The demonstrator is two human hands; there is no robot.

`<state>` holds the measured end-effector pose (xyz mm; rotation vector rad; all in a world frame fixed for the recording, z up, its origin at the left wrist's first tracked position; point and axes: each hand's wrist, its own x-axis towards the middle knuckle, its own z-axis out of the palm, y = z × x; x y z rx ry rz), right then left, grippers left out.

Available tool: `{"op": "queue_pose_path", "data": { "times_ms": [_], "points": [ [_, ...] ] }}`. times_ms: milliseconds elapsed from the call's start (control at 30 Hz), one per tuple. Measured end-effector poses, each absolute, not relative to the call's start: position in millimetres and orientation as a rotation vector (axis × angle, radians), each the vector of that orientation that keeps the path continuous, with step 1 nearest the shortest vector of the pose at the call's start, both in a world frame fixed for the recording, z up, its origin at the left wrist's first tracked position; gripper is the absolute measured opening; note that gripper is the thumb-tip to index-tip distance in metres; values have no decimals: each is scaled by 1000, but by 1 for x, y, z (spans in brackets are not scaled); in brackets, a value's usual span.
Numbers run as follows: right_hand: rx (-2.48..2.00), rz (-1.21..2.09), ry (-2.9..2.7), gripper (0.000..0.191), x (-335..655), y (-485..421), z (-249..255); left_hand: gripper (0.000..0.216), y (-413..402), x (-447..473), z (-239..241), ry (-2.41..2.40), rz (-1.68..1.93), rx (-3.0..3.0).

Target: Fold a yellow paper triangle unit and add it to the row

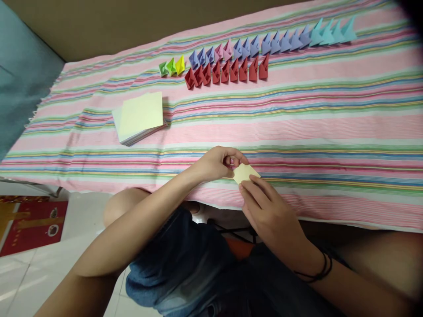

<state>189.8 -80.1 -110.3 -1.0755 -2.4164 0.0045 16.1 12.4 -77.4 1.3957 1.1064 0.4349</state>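
Note:
A small folded pale yellow paper point(245, 172) lies at the near edge of the striped cloth. My left hand point(216, 163) has its fingers curled in a pinch on the paper's left side. My right hand point(266, 207) presses the paper from below with thumb and forefinger together. Both hands grip the same piece. A black band circles my right wrist.
A stack of pale yellow paper squares point(140, 117) lies at the left on the pink striped cloth point(297, 114). Rows of folded paper pieces sit at the far side: green and yellow point(172, 67), red point(228, 71), purple and pink point(251, 46), teal point(333, 31). My knees are under the table's edge.

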Motion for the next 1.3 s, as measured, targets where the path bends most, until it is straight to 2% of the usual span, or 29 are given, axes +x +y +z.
{"op": "queue_pose_path", "data": {
  "times_ms": [833, 1167, 1300],
  "points": [
    [-1112, -25, -2449, 26, 189, -79, -110, 28, 1, 30, -91, 1307, 580, 1555],
    [-1103, 28, -2430, 26, 188, -79, -109, 35, 15, 8, -76, 1026, 412, 1506],
    [-1123, 43, -2443, 27, 188, -79, -109, 35, 11, 12, -79, 1113, 437, 1547]
  ]
}}
